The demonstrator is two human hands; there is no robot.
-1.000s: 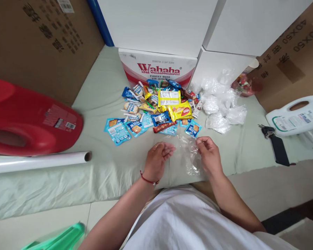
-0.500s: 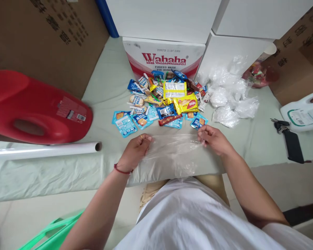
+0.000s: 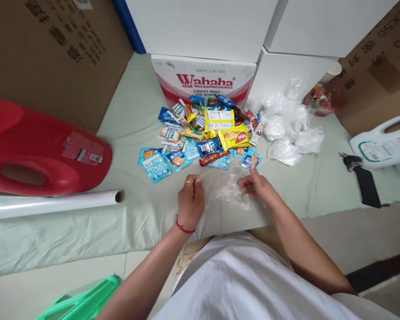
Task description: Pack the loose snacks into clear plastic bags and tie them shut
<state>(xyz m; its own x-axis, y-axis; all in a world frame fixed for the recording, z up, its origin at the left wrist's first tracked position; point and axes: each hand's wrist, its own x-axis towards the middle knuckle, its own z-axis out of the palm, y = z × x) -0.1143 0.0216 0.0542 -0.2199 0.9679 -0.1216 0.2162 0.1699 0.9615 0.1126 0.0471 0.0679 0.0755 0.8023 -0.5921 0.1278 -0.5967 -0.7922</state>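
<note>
My left hand is closed in a fist around one end of a clear plastic bag. The crumpled bag stretches to the right, just above the table's near edge. At its other end is my right hand, thumb raised and fingers apart; whether its fingertips touch the plastic I cannot tell. Beyond both hands lies a heap of wrapped snacks, with a yellow wafer packet, a red-wrapped bar and light-blue cracker packets along its near side.
Several knotted clear bags lie right of the heap. A Wahaba-style printed carton stands behind it. To the left are a red jug and a white roll; to the right, a white bottle and keys with a black case.
My left hand has moved right and turned upright, still gripping the bag. My right hand has loosened its pinch and opened. The bag, earlier stretched wide between both hands, is now bunched.
</note>
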